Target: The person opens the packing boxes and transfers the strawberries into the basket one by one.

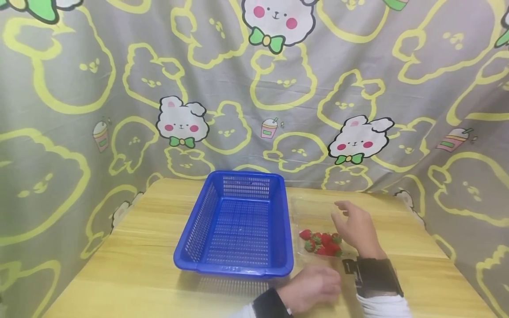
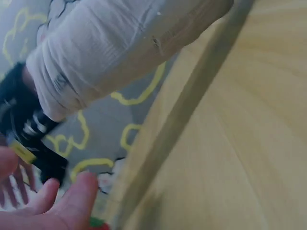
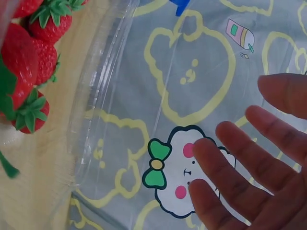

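Note:
Red strawberries [image 1: 324,243] with green leaves lie in a clear plastic box [image 1: 299,249] on the table, and its clear lid [image 1: 312,204] stands behind them. My right hand [image 1: 355,227] is just right of the box, beside the lid. In the right wrist view the right hand's fingers [image 3: 259,167] are spread with nothing between them. Nearer the front edge of the box is my left hand [image 1: 312,287], low over the table. The left wrist view shows its fingers [image 2: 79,196] extended, with a bit of strawberry past them; whether they touch the box is hidden.
A blue plastic basket [image 1: 289,229] with slotted walls stands left of the box, nothing inside it. Under everything is a wood-grain table [image 1: 139,247]. A grey curtain [image 1: 230,88] printed with cartoon animals hangs behind and at both sides.

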The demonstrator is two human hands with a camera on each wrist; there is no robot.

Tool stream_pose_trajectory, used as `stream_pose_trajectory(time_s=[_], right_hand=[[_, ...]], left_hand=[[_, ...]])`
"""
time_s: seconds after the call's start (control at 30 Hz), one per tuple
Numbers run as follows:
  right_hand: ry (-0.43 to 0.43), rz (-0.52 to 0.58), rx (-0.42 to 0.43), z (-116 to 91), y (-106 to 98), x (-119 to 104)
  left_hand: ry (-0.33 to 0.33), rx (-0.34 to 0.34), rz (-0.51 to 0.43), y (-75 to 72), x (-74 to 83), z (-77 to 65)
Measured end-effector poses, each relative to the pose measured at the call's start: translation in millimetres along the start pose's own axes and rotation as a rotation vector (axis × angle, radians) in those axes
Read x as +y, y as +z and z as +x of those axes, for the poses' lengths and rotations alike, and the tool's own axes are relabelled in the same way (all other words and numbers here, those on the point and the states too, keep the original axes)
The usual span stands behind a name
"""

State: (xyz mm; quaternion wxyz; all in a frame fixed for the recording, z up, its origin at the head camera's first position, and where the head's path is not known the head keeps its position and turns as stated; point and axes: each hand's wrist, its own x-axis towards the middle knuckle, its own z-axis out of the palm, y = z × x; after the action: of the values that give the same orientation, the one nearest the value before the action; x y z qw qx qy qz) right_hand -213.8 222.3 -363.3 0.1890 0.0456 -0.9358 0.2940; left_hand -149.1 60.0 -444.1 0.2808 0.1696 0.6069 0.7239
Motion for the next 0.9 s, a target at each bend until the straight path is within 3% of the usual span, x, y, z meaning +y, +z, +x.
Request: stream_pose_trajectory(time_s=[0.07,0.1,0.17,0.27,0.37,0.47,0.6,0.77,0.9], right_hand=[[0.019,0.007,-0.022,-5,0,1],[0.029,0.009,-0.035,-6,0,1],[0.045,0.012,-0.06,-9,-1,3],[0.051,0.007,-0.106,-11,-1,6],[0.043,0.001,-0.173,-11,0,10],[0.037,-0.012,-0.246,-10,-1,14],[0.064,-0.027,-0.312,-10,-1,21],[0.085,-0.032,-0.359,-10,-1,26],[0.084,-0.034,-0.39,-10,-1,27]], left_hand=[[0.049,-0.003,0.185,2.6,8.0,-8.7],[0.033,0.043,0.181,6.1,14.0,-13.4],[0.072,0.066,0.4,9.1,29.2,-22.8],[0.186,0.043,0.683,5.7,58.1,-38.9],[0.286,-0.002,0.87,-6.0,85.0,-55.1],[0.332,-0.006,0.97,-21.4,105.9,-69.0],[0.309,0.107,1.053,-48.1,126.4,-88.7],[0.24,0.346,1.08,-90.1,147.5,-119.8],[0.137,0.562,1.127,-123.5,160.0,-140.8]])
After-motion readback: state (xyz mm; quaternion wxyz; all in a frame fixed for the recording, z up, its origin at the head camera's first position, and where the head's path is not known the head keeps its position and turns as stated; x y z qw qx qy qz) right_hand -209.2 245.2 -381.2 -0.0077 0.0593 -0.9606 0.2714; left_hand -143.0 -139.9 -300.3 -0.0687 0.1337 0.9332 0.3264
